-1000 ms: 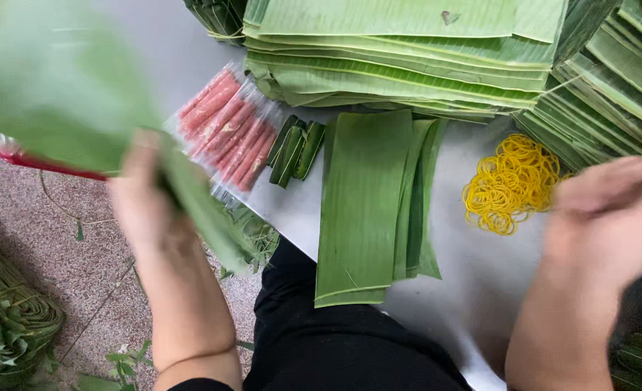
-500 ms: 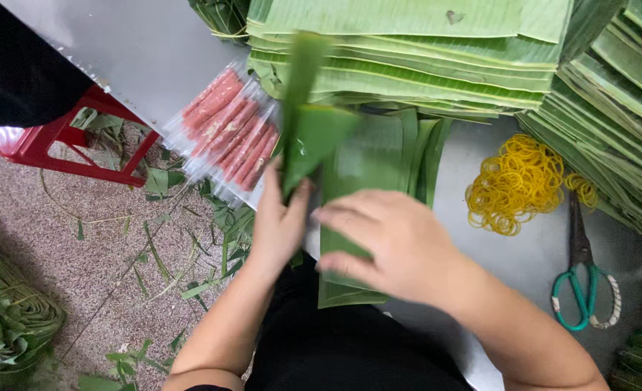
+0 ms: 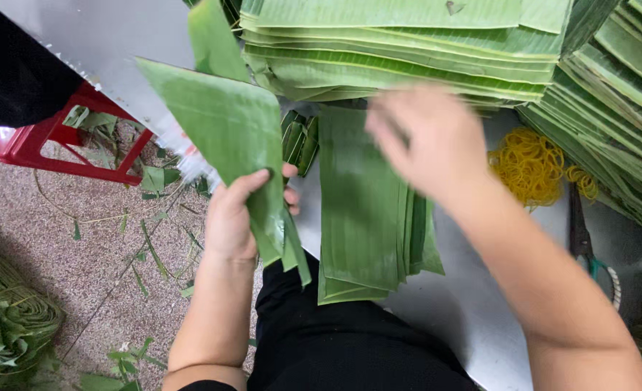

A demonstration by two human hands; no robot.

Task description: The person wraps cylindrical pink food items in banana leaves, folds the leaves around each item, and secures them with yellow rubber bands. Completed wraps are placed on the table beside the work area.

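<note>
Nearest the body, the left hand (image 3: 235,221) grips a folded leaf cone (image 3: 227,137), thumb across its front, point down by the wrist and open mouth tilted up and away to the left. Just right of it, a short stack of cut leaf strips (image 3: 361,210) lies on the grey table (image 3: 473,311), long axis running away from the person. Above the stack's far end hovers the right hand (image 3: 429,137), blurred, fingers loosely spread and holding nothing; it is the nearer hand to the strips. Beyond, yellow rubber bands (image 3: 527,166) and partly hidden scissors (image 3: 585,242) lie before tall leaf piles (image 3: 408,43).
</note>
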